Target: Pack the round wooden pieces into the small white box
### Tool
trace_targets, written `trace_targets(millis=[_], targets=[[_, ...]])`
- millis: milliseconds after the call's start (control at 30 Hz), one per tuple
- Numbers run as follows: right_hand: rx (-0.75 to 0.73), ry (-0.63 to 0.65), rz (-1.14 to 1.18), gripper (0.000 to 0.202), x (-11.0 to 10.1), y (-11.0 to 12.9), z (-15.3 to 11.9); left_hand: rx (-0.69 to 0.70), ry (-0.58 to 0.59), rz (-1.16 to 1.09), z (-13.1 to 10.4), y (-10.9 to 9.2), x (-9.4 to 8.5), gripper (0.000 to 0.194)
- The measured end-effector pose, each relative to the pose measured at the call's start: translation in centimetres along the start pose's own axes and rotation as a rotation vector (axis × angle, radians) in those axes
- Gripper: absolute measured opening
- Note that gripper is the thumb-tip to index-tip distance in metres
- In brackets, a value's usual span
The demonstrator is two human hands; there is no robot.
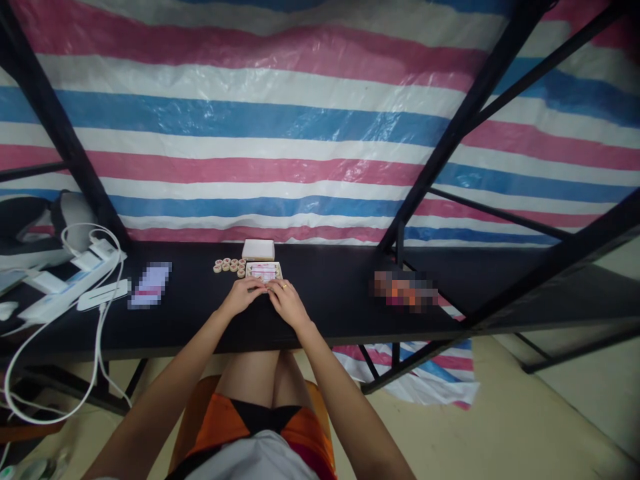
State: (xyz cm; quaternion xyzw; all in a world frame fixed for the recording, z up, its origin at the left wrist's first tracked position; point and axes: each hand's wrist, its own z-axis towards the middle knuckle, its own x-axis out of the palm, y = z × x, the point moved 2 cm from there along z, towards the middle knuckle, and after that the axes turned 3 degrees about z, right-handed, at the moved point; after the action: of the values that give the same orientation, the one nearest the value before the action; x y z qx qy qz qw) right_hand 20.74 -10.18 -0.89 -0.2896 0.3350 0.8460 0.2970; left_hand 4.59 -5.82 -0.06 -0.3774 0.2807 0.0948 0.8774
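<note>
A small open box (281,268) sits on the black table, with a white paper printed in pink and some round pale pieces inside. My left hand (243,295) is at its near left side, fingers bent and pressed together. From the right, my right hand (287,301), with a ring on one finger, brings its curled fingertips close to the left ones at the box's near edge. What the fingertips hold, if anything, is too small to make out. Several round wooden game pieces (230,265) lie left of the box. Behind it rests a white box lid (258,250).
The black table (330,287) stands against a striped plastic sheet (260,120) between dark metal posts. At left are a blurred-out flat item (151,285), a white power strip (65,288) and looping white cables. A blurred-out orange-grey item (404,291) lies at right.
</note>
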Motion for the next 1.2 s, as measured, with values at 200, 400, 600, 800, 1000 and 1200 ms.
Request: trace_targets(millis=[200,400,600,800,1000,1200], targets=[[0.020,-0.034,0.022,0.028,0.1,-0.2,-0.1,-0.072,-0.045,-0.062,0.0,-0.3,0.1,0.021],[0.073,-0.071,-0.016,0.026,0.0,-0.5,-0.1,-0.092,0.001,-0.255,-0.1,-0.6,0.6,0.025],[0.089,-0.106,0.002,0.024,-0.1,-0.7,0.0,-0.044,0.003,-0.235,-0.2,-1.0,0.2,0.020],[0.077,-0.111,0.005,0.019,0.1,-0.7,0.0,-0.008,0.023,-0.216,-0.2,-1.0,0.5,0.022],[0.235,-0.234,0.061,0.016,-0.1,-2.7,0.1,-0.207,-0.199,0.289,0.2,1.5,-1.5,0.022],[0.341,-0.232,0.091,0.014,-0.2,-5.1,1.7,-0.604,-0.185,0.692,-0.2,3.5,-3.3,0.037]])
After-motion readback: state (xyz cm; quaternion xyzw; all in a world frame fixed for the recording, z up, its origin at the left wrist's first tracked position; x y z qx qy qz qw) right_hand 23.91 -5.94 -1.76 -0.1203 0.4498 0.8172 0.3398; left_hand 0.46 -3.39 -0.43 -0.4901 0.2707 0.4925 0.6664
